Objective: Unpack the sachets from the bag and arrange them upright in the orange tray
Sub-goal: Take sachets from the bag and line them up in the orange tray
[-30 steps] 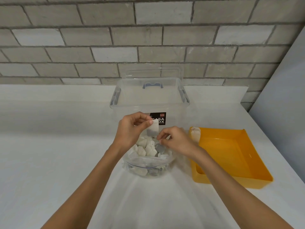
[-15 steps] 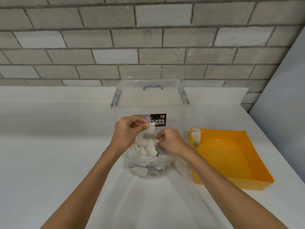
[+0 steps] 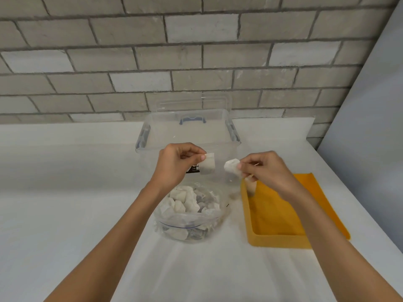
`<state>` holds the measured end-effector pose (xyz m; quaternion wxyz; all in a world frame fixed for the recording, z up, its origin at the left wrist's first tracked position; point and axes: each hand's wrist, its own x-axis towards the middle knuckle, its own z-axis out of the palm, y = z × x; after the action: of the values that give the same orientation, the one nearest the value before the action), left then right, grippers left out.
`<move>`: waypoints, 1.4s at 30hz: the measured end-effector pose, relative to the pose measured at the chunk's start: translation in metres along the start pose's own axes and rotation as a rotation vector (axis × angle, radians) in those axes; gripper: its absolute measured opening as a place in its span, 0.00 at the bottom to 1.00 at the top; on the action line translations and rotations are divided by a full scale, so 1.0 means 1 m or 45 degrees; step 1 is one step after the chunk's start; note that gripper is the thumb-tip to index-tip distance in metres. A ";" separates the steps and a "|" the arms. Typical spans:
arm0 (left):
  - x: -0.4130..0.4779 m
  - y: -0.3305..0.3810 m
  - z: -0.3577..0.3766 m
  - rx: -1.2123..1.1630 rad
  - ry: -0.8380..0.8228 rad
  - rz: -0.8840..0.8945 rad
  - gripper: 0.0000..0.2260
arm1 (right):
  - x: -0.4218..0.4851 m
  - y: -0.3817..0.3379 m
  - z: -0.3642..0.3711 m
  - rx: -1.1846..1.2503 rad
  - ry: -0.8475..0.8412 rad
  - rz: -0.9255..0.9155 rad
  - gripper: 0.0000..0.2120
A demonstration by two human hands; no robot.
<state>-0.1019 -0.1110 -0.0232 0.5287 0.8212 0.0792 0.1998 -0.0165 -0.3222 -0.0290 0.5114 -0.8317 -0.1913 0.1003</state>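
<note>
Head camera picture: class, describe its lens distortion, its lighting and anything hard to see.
Head view: the wide lens bows the mortar lines of the brick wall; head view: light is soft and even, shadows on the table faint; head view: the clear box nearly blends into the white behind, its label partly hidden by the left hand.

Right grip (image 3: 268, 171): up out of the bag (image 3: 189, 214), now pinching a white sachet (image 3: 232, 167) above the tray's (image 3: 279, 240) far left corner.
Left grip (image 3: 174, 164): raised higher with its flat sachet (image 3: 208, 163), clear above the bag.
Gap between grips: wider than before.
</note>
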 end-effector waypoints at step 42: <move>0.017 0.009 0.085 0.133 -0.343 0.061 0.03 | -0.011 0.048 -0.031 -0.126 0.055 0.083 0.10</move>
<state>-0.0516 -0.1803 -0.0419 0.4862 0.8686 -0.0017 0.0959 -0.0049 -0.3715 -0.0580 0.4700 -0.8638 -0.1578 0.0895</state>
